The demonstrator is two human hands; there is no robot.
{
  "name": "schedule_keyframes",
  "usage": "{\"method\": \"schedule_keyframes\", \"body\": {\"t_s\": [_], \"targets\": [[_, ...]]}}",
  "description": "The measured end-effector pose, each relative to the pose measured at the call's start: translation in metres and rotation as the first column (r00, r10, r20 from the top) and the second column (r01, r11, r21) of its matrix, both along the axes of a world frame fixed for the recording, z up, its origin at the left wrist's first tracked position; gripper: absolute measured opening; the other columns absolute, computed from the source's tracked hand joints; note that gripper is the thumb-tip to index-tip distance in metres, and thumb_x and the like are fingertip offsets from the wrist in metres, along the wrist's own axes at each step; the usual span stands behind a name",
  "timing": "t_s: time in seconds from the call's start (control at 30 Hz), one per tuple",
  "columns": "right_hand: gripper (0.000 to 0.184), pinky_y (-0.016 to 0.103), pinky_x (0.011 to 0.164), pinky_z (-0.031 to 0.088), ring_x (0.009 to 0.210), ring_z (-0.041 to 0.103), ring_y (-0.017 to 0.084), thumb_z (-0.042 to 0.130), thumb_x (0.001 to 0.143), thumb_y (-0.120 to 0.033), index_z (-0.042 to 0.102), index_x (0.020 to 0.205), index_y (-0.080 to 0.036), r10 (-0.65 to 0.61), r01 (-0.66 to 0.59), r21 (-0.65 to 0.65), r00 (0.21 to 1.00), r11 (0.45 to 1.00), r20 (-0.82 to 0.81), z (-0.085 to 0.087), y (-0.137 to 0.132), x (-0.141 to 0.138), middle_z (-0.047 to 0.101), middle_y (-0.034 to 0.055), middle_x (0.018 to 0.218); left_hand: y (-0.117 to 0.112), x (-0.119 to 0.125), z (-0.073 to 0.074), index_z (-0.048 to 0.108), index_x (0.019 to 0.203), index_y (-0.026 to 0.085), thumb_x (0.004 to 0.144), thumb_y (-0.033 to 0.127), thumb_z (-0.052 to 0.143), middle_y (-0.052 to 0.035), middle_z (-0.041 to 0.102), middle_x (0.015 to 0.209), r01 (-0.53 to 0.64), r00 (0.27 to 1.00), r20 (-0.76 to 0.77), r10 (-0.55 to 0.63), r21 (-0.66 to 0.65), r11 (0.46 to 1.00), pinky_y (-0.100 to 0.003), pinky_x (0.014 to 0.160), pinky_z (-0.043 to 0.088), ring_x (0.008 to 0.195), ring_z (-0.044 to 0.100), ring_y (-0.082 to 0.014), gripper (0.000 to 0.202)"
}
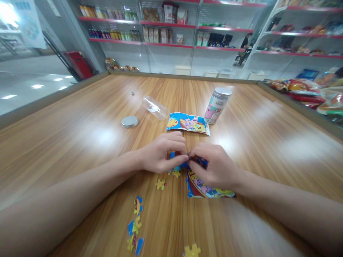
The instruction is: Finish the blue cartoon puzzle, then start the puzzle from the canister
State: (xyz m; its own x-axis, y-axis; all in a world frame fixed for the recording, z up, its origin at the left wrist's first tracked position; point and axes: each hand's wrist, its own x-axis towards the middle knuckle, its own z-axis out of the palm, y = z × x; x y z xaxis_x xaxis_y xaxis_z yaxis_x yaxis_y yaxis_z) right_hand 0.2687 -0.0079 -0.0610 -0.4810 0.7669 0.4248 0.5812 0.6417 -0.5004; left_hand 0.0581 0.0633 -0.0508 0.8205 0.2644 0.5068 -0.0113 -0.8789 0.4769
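Observation:
My left hand (164, 153) and my right hand (214, 165) meet over the middle of a wooden table (80, 142). Both have their fingers pinched together on a small dark-blue jigsaw piece (189, 157) at the top edge of a partly built cartoon puzzle (206, 188). Most of that puzzle's upper part is hidden under my hands. Loose pieces lie close by: one yellow piece (160, 184) just below my left hand, a cluster of blue and yellow pieces (136, 225) nearer me, and one yellow piece (192, 250) at the bottom edge.
A printed reference picture (188, 123) lies beyond my hands. Next to it stands a labelled tin with a lid (217, 105). An empty clear jar (155, 107) lies on its side, with a round metal lid (129, 121) near it. Snack packets (308, 91) pile at the table's right edge. Store shelves (166, 25) stand behind.

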Motion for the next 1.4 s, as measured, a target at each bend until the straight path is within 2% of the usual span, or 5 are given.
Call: {"method": "schedule_keyframes", "body": {"t_s": [0.2, 0.5, 0.77, 1.0, 1.4], "targets": [[0.011, 0.025, 0.060, 0.038, 0.060, 0.050, 0.010, 0.058, 0.091, -0.018, 0.066, 0.084, -0.016, -0.029, 0.016, -0.081, 0.987, 0.997, -0.157, 0.003, 0.001, 0.000, 0.062, -0.0010, 0.070, 0.005, -0.005, -0.001, 0.065, 0.075, 0.017, 0.093, 0.023, 0.059, -0.0043, 0.063, 0.073, 0.043, 0.999, 0.016, -0.043, -0.041, 0.998, -0.034, 0.074, 0.043, 0.071, 0.052, -0.0161, 0.020], [0.012, 0.027, 0.064, 0.036, 0.072, 0.053, 0.013, 0.060, 0.085, -0.016, 0.059, 0.072, -0.016, -0.007, 0.011, -0.096, 0.999, 0.995, 0.041, 0.004, -0.005, -0.004, 0.060, 0.0007, 0.075, 0.014, -0.007, -0.007, 0.070, 0.093, 0.018, 0.082, 0.013, 0.060, -0.0091, 0.067, 0.099, 0.070, 0.994, -0.092, -0.066, 0.043, 0.997, -0.043, 0.095, 0.045, 0.097, 0.057, -0.0234, 0.015], [0.013, 0.027, 0.064, 0.034, 0.071, 0.052, 0.013, 0.058, 0.086, -0.017, 0.060, 0.072, -0.017, 0.001, 0.011, -0.107, 0.994, 0.994, 0.107, 0.004, -0.007, -0.004, 0.060, 0.0005, 0.075, 0.014, -0.008, -0.009, 0.069, 0.094, 0.019, 0.079, 0.012, 0.062, -0.0092, 0.066, 0.102, 0.073, 0.990, -0.121, -0.070, 0.025, 0.997, -0.042, 0.097, 0.045, 0.101, 0.054, -0.0243, 0.018], [0.026, 0.027, 0.060, 0.030, 0.063, 0.047, 0.011, 0.059, 0.086, -0.019, 0.050, 0.062, -0.017, -0.040, 0.057, -0.112, 0.989, 0.992, 0.146, 0.003, -0.012, -0.008, 0.055, -0.0008, 0.067, 0.013, -0.008, -0.008, 0.070, 0.096, 0.019, 0.082, 0.017, 0.063, -0.0093, 0.065, 0.103, 0.072, 0.986, -0.151, -0.070, 0.011, 0.997, -0.044, 0.099, 0.045, 0.101, 0.055, -0.0245, 0.015], [0.021, 0.028, 0.062, 0.033, 0.068, 0.052, 0.013, 0.057, 0.092, -0.023, 0.059, 0.072, -0.017, -0.047, 0.070, -0.115, 0.980, 0.991, 0.192, 0.004, -0.010, -0.005, 0.060, 0.0010, 0.074, 0.015, -0.008, -0.009, 0.070, 0.093, 0.020, 0.078, 0.014, 0.064, -0.0084, 0.067, 0.103, 0.078, 0.988, -0.137, -0.075, 0.012, 0.997, -0.044, 0.099, 0.045, 0.101, 0.056, -0.0246, 0.017]]}}
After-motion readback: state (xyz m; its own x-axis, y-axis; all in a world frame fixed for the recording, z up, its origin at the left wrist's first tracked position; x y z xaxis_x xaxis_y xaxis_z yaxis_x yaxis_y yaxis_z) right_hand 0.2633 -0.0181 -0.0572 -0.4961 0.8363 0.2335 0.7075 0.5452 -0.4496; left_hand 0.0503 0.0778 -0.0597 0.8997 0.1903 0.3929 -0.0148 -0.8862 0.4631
